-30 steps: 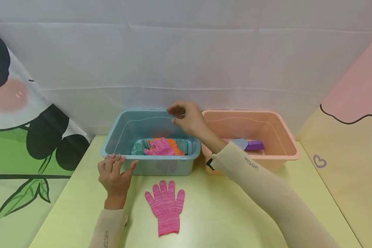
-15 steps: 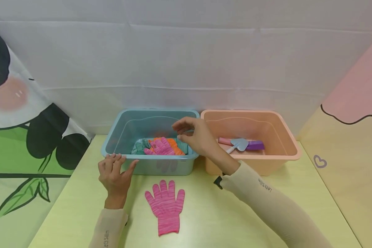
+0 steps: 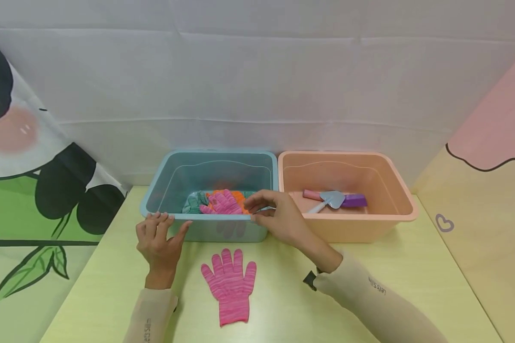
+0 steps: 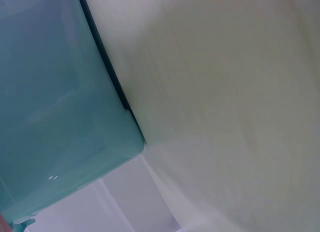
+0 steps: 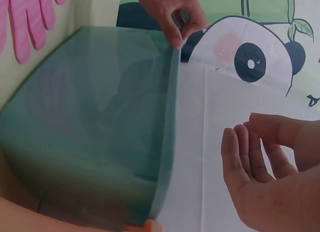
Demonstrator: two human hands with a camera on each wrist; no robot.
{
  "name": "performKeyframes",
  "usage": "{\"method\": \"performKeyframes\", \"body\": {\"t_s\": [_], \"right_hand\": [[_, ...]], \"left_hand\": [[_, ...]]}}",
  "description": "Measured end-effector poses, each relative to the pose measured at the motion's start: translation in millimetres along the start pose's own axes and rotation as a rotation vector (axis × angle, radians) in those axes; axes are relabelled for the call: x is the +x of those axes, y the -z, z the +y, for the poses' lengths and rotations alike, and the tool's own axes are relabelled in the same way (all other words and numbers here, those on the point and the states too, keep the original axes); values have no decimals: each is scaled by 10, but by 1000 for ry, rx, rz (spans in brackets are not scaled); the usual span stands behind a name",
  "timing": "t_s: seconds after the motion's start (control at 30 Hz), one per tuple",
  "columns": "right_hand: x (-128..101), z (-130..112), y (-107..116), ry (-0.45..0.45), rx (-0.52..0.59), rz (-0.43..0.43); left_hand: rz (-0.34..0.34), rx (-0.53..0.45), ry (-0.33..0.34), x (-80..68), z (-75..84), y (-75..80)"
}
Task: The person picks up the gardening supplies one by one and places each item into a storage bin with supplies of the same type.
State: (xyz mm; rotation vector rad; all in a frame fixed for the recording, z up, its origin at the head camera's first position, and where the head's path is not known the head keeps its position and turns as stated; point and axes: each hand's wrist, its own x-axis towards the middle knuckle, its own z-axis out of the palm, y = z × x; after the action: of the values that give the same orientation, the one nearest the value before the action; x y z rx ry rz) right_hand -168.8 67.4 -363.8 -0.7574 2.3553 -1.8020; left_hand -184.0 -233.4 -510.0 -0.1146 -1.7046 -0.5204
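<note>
A blue bin (image 3: 153, 193) holds a heap of pink, orange and teal gloves (image 3: 221, 202). One pink striped glove (image 3: 230, 289) lies flat on the yellow table in front of it. My left hand (image 3: 158, 238) rests on the table at the bin's front left corner, fingers fairly straight, thumb against the rim. My right hand (image 3: 271, 213) hovers at the bin's front right rim, fingers loosely curved, holding nothing. The right wrist view shows that empty right hand (image 5: 260, 174) beside the blue bin (image 5: 100, 127), with the left hand (image 5: 172, 14) at the far rim.
A peach bin (image 3: 395, 188) stands right of the blue one, touching it, with a small shovel (image 3: 331, 199) and a purple item (image 3: 354, 200) inside. A white sheet hangs close behind both bins. Panda-print cloth borders the table on the left, a pink panel on the right.
My right hand has come down and back toward me, from above the blue bin's far side to its front right rim. The left hand and the pink glove have not moved.
</note>
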Motion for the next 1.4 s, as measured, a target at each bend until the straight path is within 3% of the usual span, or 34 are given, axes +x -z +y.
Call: {"method": "performKeyframes", "body": {"t_s": [0.33,0.67,0.97,1.4], "right_hand": [[-266,231,-184,3,2,-22],[-461,537,-345,-140,67,-66],[-597,780,-442,-193,86,-63],[-759,936,-599,-364,43,-95]], "left_hand": [[7,5,17,-27,-3,-15],[10,5,23,-23,4,-27],[9,8,18,-26,6,-30],[49,-35,-13,-17,-16,-49]]}}
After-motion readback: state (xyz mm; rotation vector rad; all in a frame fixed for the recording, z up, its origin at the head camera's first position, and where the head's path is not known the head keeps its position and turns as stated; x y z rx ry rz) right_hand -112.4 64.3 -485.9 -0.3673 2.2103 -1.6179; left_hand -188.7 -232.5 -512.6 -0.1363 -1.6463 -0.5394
